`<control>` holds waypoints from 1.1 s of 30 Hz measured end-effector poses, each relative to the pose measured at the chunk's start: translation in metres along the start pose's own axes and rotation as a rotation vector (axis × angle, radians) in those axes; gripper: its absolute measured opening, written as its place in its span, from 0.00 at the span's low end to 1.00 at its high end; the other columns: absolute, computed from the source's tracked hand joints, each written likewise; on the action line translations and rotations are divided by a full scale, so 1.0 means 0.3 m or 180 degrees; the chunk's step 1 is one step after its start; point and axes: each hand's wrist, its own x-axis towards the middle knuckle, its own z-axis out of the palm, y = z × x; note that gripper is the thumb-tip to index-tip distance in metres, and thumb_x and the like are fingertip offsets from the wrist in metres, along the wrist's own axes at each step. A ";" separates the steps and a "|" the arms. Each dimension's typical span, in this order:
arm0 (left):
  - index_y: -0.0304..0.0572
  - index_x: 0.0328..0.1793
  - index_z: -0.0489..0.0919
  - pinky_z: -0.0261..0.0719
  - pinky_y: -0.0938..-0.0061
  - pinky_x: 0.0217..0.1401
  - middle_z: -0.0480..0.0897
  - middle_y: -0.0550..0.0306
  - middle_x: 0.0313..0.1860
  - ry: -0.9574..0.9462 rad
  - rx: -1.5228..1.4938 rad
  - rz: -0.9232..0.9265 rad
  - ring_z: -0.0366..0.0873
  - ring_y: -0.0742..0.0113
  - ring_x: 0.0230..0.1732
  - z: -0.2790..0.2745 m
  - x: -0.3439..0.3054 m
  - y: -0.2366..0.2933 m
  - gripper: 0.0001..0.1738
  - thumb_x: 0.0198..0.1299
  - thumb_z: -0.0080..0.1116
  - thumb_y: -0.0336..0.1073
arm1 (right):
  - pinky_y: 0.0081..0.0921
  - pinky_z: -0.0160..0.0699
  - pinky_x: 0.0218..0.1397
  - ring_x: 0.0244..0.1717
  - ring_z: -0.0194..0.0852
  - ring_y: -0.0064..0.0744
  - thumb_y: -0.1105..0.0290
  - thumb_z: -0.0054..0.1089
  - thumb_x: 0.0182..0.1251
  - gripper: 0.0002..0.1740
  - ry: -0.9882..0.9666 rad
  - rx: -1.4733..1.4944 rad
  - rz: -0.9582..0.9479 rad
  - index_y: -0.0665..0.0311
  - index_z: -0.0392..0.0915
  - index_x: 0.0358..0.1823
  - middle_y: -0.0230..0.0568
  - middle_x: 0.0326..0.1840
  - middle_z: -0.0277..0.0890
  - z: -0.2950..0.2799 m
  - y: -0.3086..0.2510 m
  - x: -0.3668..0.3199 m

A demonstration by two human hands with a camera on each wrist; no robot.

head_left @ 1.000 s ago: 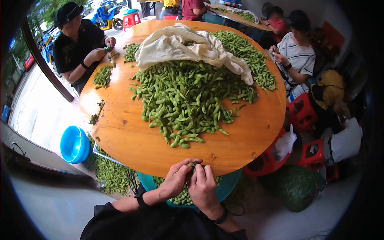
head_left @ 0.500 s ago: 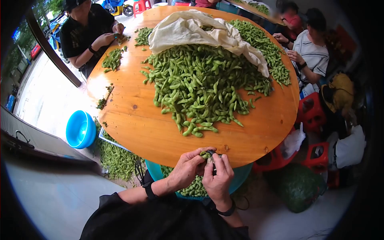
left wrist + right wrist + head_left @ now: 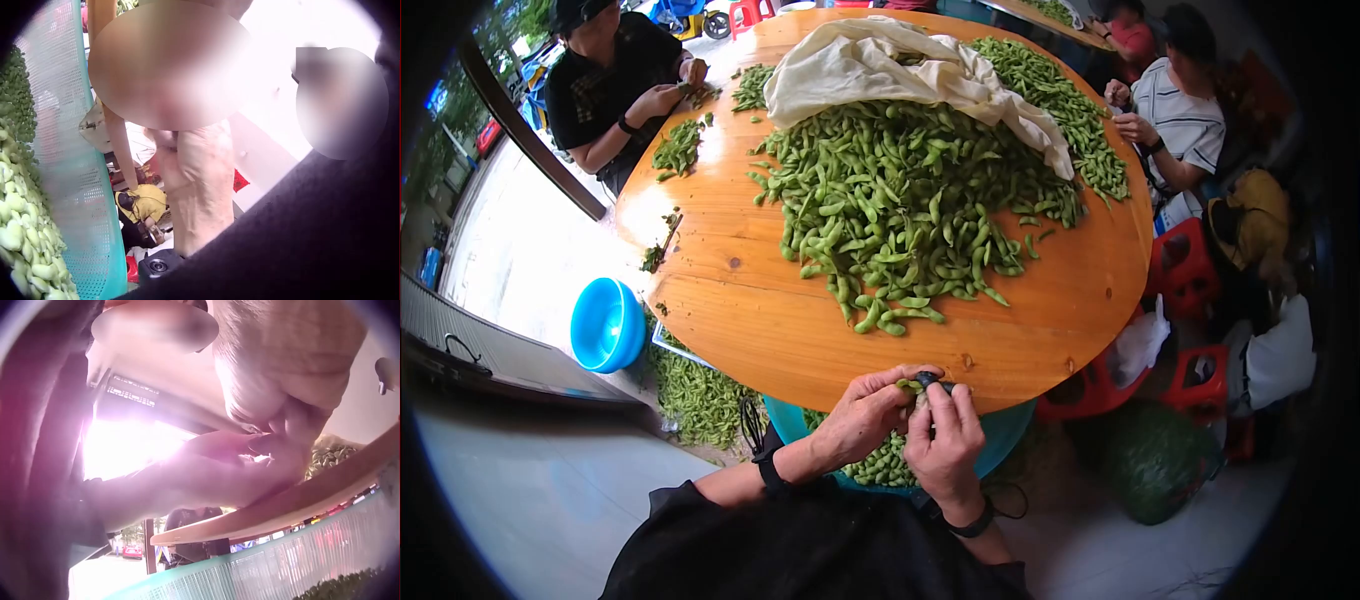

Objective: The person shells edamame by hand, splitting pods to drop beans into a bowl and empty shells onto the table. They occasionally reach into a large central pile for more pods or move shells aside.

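Observation:
Over the near edge of the round wooden table (image 3: 730, 330), my left hand (image 3: 862, 418) pinches a green edamame pod (image 3: 909, 386) between thumb and fingers. My right hand (image 3: 945, 440) meets it there, its fingers curled at the pod's other end. Something small and dark (image 3: 928, 378) shows at the fingertips where the hands meet. Below them stands a teal basket (image 3: 94, 206) holding many pale shelled beans (image 3: 28, 244). A large heap of edamame pods (image 3: 900, 210) lies on the table ahead, partly under a cream cloth (image 3: 880, 70).
A person in black (image 3: 615, 90) sits at the far left, another in a striped top (image 3: 1180, 115) at the right; both have hands raised at the table. A blue basin (image 3: 607, 325) stands on the left floor near loose pods (image 3: 700, 400). Red stools (image 3: 1185, 270) and a green sack (image 3: 1150, 465) are at right.
Both hands have shifted right in the head view as the camera turned, and the pod shows more plainly between them. In the last half second they have barely moved.

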 end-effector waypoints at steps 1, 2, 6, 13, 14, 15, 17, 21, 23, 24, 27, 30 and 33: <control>0.32 0.69 0.73 0.81 0.69 0.56 0.80 0.52 0.55 0.0055 -0.0010 -0.0034 0.79 0.66 0.53 0.003 0.002 0.000 0.21 0.73 0.47 0.31 | 0.38 0.76 0.32 0.31 0.76 0.51 0.82 0.57 0.61 0.09 0.0007 0.0001 0.0002 0.74 0.78 0.43 0.51 0.34 0.71 -0.014 0.006 0.003; 0.32 0.69 0.73 0.81 0.69 0.56 0.80 0.52 0.55 0.0053 -0.0003 -0.0035 0.79 0.66 0.53 0.004 -0.001 -0.006 0.21 0.73 0.47 0.31 | 0.37 0.76 0.33 0.31 0.77 0.49 0.82 0.57 0.61 0.09 0.0017 0.0195 0.0200 0.74 0.78 0.43 0.50 0.33 0.72 -0.032 0.019 0.007; 0.37 0.65 0.75 0.79 0.71 0.50 0.81 0.58 0.48 -0.0253 0.2056 0.0206 0.79 0.69 0.47 0.056 -0.035 0.037 0.18 0.70 0.48 0.26 | 0.25 0.67 0.32 0.29 0.69 0.28 0.78 0.52 0.66 0.06 0.0457 0.0142 0.0555 0.73 0.77 0.41 0.38 0.30 0.71 -0.160 0.111 0.025; 0.41 0.44 0.82 0.80 0.59 0.41 0.78 0.50 0.36 0.1199 0.5213 0.2354 0.79 0.48 0.40 -0.001 0.014 0.186 0.10 0.55 0.64 0.28 | 0.44 0.78 0.46 0.44 0.82 0.59 0.78 0.54 0.69 0.17 0.1096 -0.1740 0.1286 0.80 0.75 0.56 0.67 0.47 0.80 -0.427 0.344 -0.046; 0.40 0.45 0.82 0.80 0.62 0.41 0.78 0.50 0.36 0.1521 0.5596 0.2353 0.80 0.49 0.39 -0.016 0.033 0.201 0.11 0.55 0.64 0.27 | 0.43 0.78 0.45 0.44 0.82 0.59 0.78 0.55 0.68 0.17 0.1017 -0.1505 0.1474 0.79 0.75 0.57 0.67 0.46 0.80 -0.428 0.335 -0.060; 0.39 0.46 0.82 0.80 0.64 0.41 0.79 0.51 0.37 0.1843 0.5974 0.2337 0.81 0.50 0.39 -0.027 0.046 0.210 0.11 0.56 0.65 0.26 | 0.43 0.78 0.45 0.44 0.82 0.59 0.78 0.55 0.68 0.17 0.1027 -0.1493 0.1469 0.79 0.75 0.57 0.67 0.46 0.80 -0.411 0.327 -0.062; 0.39 0.46 0.82 0.79 0.64 0.40 0.78 0.51 0.36 0.1880 0.5972 0.2428 0.81 0.51 0.38 -0.058 0.075 0.197 0.11 0.56 0.65 0.27 | 0.36 0.78 0.40 0.34 0.82 0.42 0.76 0.54 0.70 0.16 0.0803 -0.1207 0.1450 0.77 0.76 0.56 0.59 0.37 0.83 -0.360 0.309 -0.074; 0.39 0.45 0.82 0.78 0.69 0.40 0.79 0.54 0.34 0.1827 0.5511 0.2481 0.80 0.61 0.35 -0.060 0.082 0.177 0.10 0.58 0.66 0.29 | 0.35 0.79 0.39 0.36 0.83 0.46 0.80 0.55 0.66 0.12 0.0419 -0.0220 0.1287 0.74 0.80 0.48 0.54 0.37 0.81 -0.247 0.172 -0.007; 0.39 0.45 0.81 0.77 0.73 0.39 0.80 0.57 0.34 0.1478 0.4797 0.2036 0.79 0.67 0.34 -0.046 0.057 0.175 0.09 0.60 0.65 0.31 | 0.30 0.79 0.35 0.33 0.83 0.36 0.82 0.54 0.65 0.12 -0.0010 0.0444 0.1372 0.74 0.80 0.49 0.50 0.36 0.82 -0.205 0.124 0.007; 0.39 0.45 0.81 0.77 0.76 0.39 0.81 0.60 0.33 0.1170 0.4075 0.1576 0.78 0.73 0.34 -0.032 0.040 0.171 0.08 0.63 0.65 0.33 | 0.27 0.78 0.34 0.31 0.82 0.32 0.82 0.54 0.64 0.13 -0.0317 0.0756 0.1488 0.74 0.80 0.50 0.49 0.36 0.83 -0.189 0.105 0.025; 0.39 0.46 0.80 0.74 0.82 0.38 0.81 0.66 0.32 0.0555 0.2636 0.0567 0.75 0.81 0.34 0.036 0.001 0.145 0.08 0.69 0.61 0.35 | 0.14 0.60 0.20 0.20 0.61 0.11 0.81 0.51 0.70 0.15 -0.0617 0.1993 0.1565 0.75 0.78 0.56 0.28 0.27 0.70 -0.117 0.081 0.054; 0.39 0.48 0.81 0.73 0.84 0.37 0.79 0.70 0.32 0.0487 0.2554 0.0598 0.73 0.84 0.35 0.031 -0.004 0.100 0.09 0.71 0.60 0.37 | 0.16 0.65 0.23 0.23 0.67 0.13 0.79 0.55 0.71 0.13 -0.0987 0.2828 0.2151 0.79 0.77 0.53 0.31 0.34 0.71 -0.107 0.074 0.072; 0.38 0.47 0.81 0.72 0.85 0.36 0.79 0.69 0.32 0.0554 0.2512 0.0595 0.72 0.85 0.34 0.022 -0.003 0.085 0.09 0.70 0.61 0.37 | 0.15 0.64 0.21 0.22 0.66 0.13 0.78 0.56 0.72 0.14 -0.1132 0.3053 0.2300 0.80 0.76 0.54 0.31 0.35 0.70 -0.113 0.091 0.062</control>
